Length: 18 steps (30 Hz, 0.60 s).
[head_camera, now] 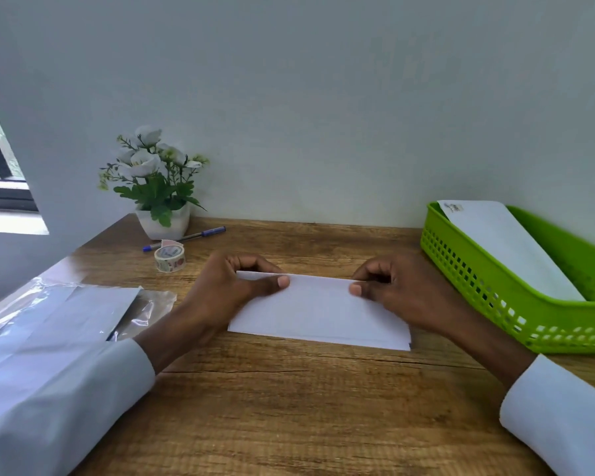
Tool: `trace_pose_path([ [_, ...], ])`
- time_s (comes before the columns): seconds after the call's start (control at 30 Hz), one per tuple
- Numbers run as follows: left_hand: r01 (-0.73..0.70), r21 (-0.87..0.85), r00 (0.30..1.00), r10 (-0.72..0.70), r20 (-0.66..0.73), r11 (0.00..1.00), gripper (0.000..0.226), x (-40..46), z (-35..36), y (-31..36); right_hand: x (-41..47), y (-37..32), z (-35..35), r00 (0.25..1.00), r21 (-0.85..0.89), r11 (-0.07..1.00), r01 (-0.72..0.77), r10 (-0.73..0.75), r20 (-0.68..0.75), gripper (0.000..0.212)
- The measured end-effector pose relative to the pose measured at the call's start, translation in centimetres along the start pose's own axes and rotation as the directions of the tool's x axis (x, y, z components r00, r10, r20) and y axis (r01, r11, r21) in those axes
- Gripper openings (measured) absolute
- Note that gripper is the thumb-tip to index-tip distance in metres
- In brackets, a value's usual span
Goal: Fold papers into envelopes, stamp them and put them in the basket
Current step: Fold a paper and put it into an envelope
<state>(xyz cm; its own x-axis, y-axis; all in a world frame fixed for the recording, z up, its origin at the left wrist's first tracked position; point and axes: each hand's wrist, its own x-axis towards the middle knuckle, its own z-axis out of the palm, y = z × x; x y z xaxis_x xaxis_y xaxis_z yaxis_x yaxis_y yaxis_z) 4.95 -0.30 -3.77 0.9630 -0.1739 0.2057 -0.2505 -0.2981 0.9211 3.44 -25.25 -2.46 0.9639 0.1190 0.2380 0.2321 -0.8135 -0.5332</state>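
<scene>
Head view: a folded white paper [318, 312] is lain flat on the wooden desk [289, 407], mid-desk, between the plant and the viewer; its far edge is pinched by the left hand [227, 290] near the left corner and by the right hand [392, 290] near the right corner, thumbs on top, fingers curled behind the edge. Folding step is judged in hand, far flap being brought over or creased; stamping not yet done on this piece. One finished envelope [505, 249] with a small mark at its top corner is seen leaning in the green basket [488, 297] at right. Tape roll [169, 257] and pen [186, 238] are placed near the plant [155, 180], a plastic pack of sheets [66, 321] at left. Next move likely calls for the crease to be pressed flat, edges kept aligned, then sticker tape fetched
</scene>
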Motion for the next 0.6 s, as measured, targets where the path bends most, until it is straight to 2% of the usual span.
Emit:
trace_pose_path([
  [0.07,-0.042,0.155,0.999,0.047,-0.027,0.987,0.003,0.2,-0.1,-0.4,0.1,0.7,0.1,0.998,-0.019,0.999,-0.036,0.035,-0.055,0.004],
  [0.17,-0.106,0.475,0.992,0.126,-0.010,0.874,0.013,0.3,0.1,-1.0,-0.3,0.7,1.1,0.997,-0.123,0.992,-0.033,0.024,-0.079,0.014],
  [0.23,-0.121,0.587,0.990,0.142,0.010,0.800,0.021,0.2,0.4,-1.2,-0.6,0.3,1.9,0.997,-0.168,0.986,0.006,-0.019,-0.078,0.016],
  [0.33,-0.238,0.670,0.970,0.207,0.127,0.703,0.027,-0.1,1.3,-0.9,-1.0,-0.8,2.9,0.992,-0.189,0.977,0.101,-0.113,-0.053,0.033],
  [0.43,-0.368,0.642,0.926,0.204,0.317,0.673,0.034,-0.8,2.6,-0.7,-1.8,-2.3,4.2,0.975,-0.144,0.969,0.202,-0.186,0.119,0.047],
  [0.53,-0.392,0.659,0.894,0.096,0.438,0.641,0.049,-1.2,3.4,-0.9,-2.4,-3.3,4.9,0.959,-0.151,0.962,0.226,-0.192,0.207,0.042],
  [0.6,-0.382,0.737,0.878,-0.028,0.477,0.558,0.056,-1.3,3.4,-1.0,-2.5,-3.4,4.9,0.955,-0.236,0.953,0.191,-0.126,0.267,0.047],
])
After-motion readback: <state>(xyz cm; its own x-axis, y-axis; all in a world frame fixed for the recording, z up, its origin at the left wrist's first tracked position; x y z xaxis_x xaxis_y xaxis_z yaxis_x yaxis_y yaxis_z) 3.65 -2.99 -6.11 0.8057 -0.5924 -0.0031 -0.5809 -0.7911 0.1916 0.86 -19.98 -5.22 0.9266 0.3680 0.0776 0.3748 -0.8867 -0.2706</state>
